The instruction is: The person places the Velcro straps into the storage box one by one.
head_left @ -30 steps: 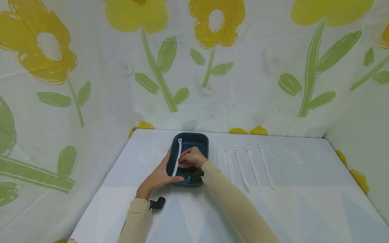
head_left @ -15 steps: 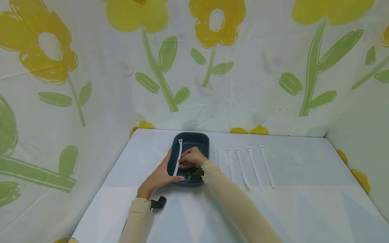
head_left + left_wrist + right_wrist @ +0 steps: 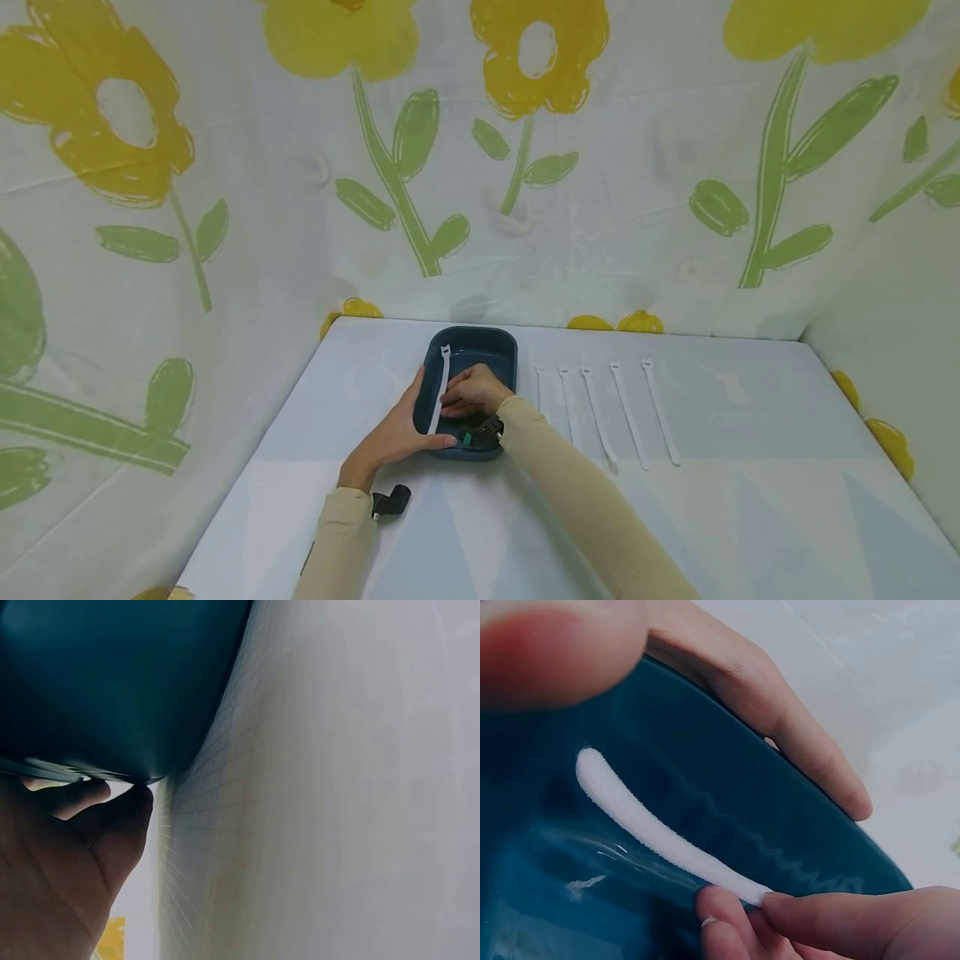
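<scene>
A dark teal tray (image 3: 480, 335) stands on the table, with my left hand (image 3: 392, 433) holding its near left corner. The left thumb lies over the near rim, and the fingers run along the outside of the left wall. Inside the tray, my right hand (image 3: 474, 392) pinches a white hook-and-loop cable tie (image 3: 446, 367) between thumb and fingers. The tie lies lengthwise along the left wall, its slotted head at the far end. Its fuzzy rounded tail (image 3: 630, 810) shows in the right wrist view. The left wrist view shows left fingertips touching the tray's outer wall (image 3: 112, 690).
To the right of the tray, several more white ties (image 3: 628, 417) lie side by side in a loose row on the white table (image 3: 750, 400). A flowered cloth (image 3: 600, 208) hangs behind the table and along its sides.
The tie's slotted head has shifted slightly nearer to me inside the tray. Both hands keep nearly the same places, and the tray has not visibly moved.
</scene>
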A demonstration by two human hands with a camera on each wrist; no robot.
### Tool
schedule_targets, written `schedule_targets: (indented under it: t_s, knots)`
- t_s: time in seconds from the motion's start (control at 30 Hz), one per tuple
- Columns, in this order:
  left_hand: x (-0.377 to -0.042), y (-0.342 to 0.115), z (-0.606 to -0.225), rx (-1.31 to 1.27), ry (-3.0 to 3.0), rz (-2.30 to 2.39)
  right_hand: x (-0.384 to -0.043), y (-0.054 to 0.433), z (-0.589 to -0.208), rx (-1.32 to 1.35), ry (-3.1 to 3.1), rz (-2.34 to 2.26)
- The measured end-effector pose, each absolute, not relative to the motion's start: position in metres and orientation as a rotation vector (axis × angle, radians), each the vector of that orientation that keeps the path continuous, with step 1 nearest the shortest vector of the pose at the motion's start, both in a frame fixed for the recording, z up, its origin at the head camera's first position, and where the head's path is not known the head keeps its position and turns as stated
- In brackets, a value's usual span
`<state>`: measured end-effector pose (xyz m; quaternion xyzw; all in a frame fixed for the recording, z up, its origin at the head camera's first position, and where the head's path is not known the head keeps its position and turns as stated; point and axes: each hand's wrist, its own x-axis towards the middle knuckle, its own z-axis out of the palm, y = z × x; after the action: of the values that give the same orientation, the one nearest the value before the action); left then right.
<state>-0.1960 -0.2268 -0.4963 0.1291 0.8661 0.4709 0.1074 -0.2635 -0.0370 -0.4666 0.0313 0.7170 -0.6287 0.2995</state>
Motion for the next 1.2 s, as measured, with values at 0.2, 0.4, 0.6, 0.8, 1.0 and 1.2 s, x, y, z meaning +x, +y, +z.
schedule_targets:
  t_s: [0.2, 0.4, 0.6, 0.8, 1.0, 1.2]
  knots:
    - [-0.1957, -0.2265, -0.4957, 0.360, 2.554, 1.377, -0.2624, -0.0367, -0.4647, 0.082, 1.900, -1.657]
    - [-0.1954, -0.2267, -0.4949, 0.358, 2.552, 1.375, -0.2616, -0.0370, -0.4643, 0.083, 1.905, -1.652]
    - [-0.1960, -0.2263, -0.4947, 0.347, 2.565, 1.365, -0.2617, -0.0374, -0.4637, 0.090, 1.896, -1.653]
    - [-0.1953, -0.2263, -0.4944, 0.329, 2.577, 1.333, -0.2622, -0.0374, -0.4645, 0.085, 1.885, -1.642]
    - [-0.1948, -0.2260, -0.4931, 0.343, 2.573, 1.355, -0.2635, -0.0374, -0.4658, 0.091, 1.866, -1.655]
    - [-0.1953, -0.2263, -0.4938, 0.366, 2.582, 1.337, -0.2631, -0.0378, -0.4666, 0.086, 1.851, -1.659]
